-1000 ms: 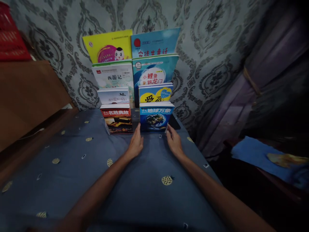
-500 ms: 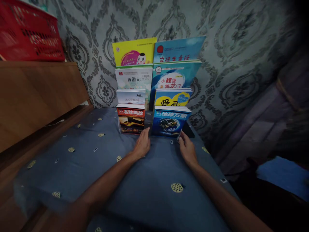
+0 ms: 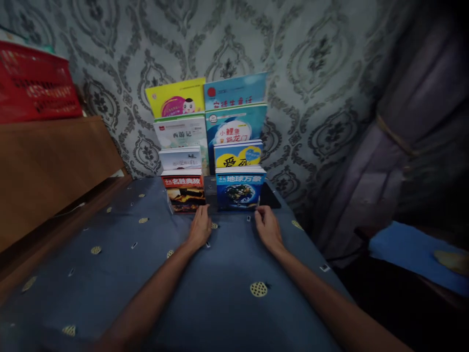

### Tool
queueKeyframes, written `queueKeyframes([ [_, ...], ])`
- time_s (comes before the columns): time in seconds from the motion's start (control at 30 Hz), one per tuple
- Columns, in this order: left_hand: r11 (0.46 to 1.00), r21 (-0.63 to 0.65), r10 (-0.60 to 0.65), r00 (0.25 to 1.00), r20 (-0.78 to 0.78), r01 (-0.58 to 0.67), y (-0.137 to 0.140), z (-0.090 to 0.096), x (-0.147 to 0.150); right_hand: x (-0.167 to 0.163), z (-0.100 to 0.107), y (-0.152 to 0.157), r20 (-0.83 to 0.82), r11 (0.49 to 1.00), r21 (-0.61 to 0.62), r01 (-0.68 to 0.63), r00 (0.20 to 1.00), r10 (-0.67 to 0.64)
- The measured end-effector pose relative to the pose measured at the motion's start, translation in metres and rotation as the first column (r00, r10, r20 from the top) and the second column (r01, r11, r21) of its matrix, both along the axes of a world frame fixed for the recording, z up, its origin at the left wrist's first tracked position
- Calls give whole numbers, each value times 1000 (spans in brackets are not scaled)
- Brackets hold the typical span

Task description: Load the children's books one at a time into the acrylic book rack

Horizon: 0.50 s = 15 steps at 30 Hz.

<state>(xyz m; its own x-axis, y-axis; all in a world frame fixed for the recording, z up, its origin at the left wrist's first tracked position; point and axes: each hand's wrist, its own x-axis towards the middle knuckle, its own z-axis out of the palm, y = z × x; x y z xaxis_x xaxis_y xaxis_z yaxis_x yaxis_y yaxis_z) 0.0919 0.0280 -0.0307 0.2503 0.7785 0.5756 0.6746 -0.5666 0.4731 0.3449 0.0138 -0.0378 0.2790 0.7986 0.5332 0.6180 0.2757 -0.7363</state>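
Note:
Two columns of books stand in tiers near the wall. The left one has a red-topped book [image 3: 185, 193] in front, with a clear stand [image 3: 170, 205] showing at its side. On the right, a blue book with a globe [image 3: 238, 193] is in front, with a clear stand edge [image 3: 259, 200] at its corner. My left hand [image 3: 201, 227] lies low by the red-topped book's right lower corner, fingers stretched forward and fingertips partly hard to see. My right hand [image 3: 268, 226] is at the blue book's lower right corner, fingers curled against the stand edge.
A dark blue cloth with pineapple prints [image 3: 227, 274] covers the surface. At left are a wooden cabinet [image 3: 51, 166] and a red basket [image 3: 36, 88] on it. A tied curtain [image 3: 351, 156] hangs at right, with a blue sheet [image 3: 406, 249] below it.
The view has swung right and back, so the books appear further left and smaller. Both hands have drawn slightly towards me, staying near the front books' lower corners.

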Motion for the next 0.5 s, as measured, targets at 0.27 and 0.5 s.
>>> queueKeyframes([
  [0.27,1000,17,10,998,58,-11,3,-1,-1,-4,8,-3,26,995,22,-100,995,99],
  [0.5,998,36,47,991,128,-52,1,19,-8,-7,13,-9,149,976,-7,-218,965,217],
])
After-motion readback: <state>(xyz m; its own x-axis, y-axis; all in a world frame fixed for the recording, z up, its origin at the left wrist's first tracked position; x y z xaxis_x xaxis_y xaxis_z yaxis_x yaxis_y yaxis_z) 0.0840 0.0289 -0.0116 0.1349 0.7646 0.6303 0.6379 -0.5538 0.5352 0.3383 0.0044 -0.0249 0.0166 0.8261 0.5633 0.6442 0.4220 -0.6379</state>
